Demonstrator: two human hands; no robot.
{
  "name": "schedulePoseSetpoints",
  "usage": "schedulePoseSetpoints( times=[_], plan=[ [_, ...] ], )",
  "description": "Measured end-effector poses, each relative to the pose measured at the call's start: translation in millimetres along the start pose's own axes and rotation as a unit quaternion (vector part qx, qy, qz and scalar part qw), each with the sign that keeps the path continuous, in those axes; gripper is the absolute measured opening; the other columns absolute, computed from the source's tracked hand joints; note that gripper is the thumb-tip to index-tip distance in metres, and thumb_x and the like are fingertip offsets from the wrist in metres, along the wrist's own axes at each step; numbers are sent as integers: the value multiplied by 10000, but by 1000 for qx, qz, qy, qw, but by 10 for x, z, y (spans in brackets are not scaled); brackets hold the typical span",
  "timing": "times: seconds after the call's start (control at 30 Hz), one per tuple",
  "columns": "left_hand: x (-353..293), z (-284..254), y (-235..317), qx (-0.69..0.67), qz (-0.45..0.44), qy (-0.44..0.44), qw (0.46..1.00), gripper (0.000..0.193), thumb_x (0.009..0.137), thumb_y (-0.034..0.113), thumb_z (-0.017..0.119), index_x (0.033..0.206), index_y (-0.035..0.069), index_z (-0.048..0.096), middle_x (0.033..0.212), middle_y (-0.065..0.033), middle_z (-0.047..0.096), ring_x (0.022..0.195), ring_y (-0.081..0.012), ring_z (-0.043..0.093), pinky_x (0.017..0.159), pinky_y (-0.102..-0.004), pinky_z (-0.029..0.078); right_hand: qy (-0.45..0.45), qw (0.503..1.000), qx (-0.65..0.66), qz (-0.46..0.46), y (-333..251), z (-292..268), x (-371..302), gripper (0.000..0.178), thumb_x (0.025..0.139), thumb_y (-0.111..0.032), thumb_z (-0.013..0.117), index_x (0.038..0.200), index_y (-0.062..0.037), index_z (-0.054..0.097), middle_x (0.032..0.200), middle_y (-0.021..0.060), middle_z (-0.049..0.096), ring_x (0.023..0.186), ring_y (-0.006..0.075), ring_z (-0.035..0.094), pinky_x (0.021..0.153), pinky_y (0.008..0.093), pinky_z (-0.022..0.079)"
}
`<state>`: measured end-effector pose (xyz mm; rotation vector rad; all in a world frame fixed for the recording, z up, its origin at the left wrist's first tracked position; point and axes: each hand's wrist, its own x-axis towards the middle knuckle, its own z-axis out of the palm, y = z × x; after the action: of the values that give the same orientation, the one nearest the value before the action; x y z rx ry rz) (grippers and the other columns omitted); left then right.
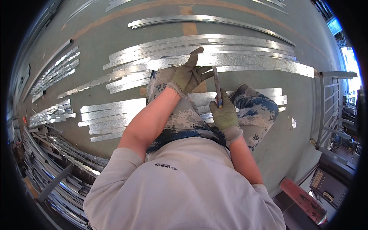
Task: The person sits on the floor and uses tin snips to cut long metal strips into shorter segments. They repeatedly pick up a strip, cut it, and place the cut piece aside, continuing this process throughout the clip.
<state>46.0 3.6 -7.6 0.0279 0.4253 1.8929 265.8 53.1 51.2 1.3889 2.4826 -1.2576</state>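
My left hand (pixel 184 76), in a worn green-grey glove, is closed around the edge of a long shiny metal strip (pixel 260 62). Its thumb lies over the top, and its fingers curl below the edge. In my right hand (pixel 225 115), also gloved, is a flat file (pixel 216 82) with a blue and yellow handle. The file points away from me, its far end at the near edge of the held strip, just right of my left fingers. Whether it touches the metal I cannot tell. Beyond the held strip, more flat metal strips (pixel 176 41) lie side by side.
My knees in camouflage trousers (pixel 257 105) are bent beneath the work. More strips (pixel 111 117) lie at left on the green floor (pixel 281 122). Metal profiles (pixel 50 168) are stacked lower left. A metal frame cart (pixel 324 111) stands right, with a red cylinder (pixel 303 199) lower right.
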Motion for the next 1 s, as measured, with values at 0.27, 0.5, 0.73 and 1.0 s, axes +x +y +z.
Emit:
schedulePoseSetpoints(
  times=[0.27,0.5,0.73,1.0],
  plan=[
    [4,-17,0,-25,2,-19,1000,522,1149,439,586,1601,195,490,1408,-172,728,1242,-352,772,1103,-571,647,-16,999,-18,23,-170,-96,-58,741,1006,-277,694,1648,22,478,1466,334,667,1357,479,656,1161,504,518],
    [16,-103,9,-33,-6,-26,999,451,1179,393,536,1577,182,535,1503,-212,688,1343,-404,715,1141,-600,622,24,996,77,25,12,-80,-20,640,1010,-264,723,1548,29,542,1284,253,707,1169,384,691,1033,448,553],
    [14,-85,19,-22,-12,-17,1000,522,1160,435,568,1620,206,476,1415,-162,702,1227,-356,774,1139,-573,630,5,998,47,49,-186,-157,1,722,1018,-298,729,1610,56,517,1295,271,742,1164,369,744,1029,427,574],
    [26,-128,20,-27,-19,-3,999,482,1195,376,502,1628,168,467,1445,-217,718,1271,-370,759,1145,-545,635,12,984,171,40,-129,-67,29,706,986,-255,769,1584,46,544,998,134,704,785,203,664,726,360,561]
  ],
)
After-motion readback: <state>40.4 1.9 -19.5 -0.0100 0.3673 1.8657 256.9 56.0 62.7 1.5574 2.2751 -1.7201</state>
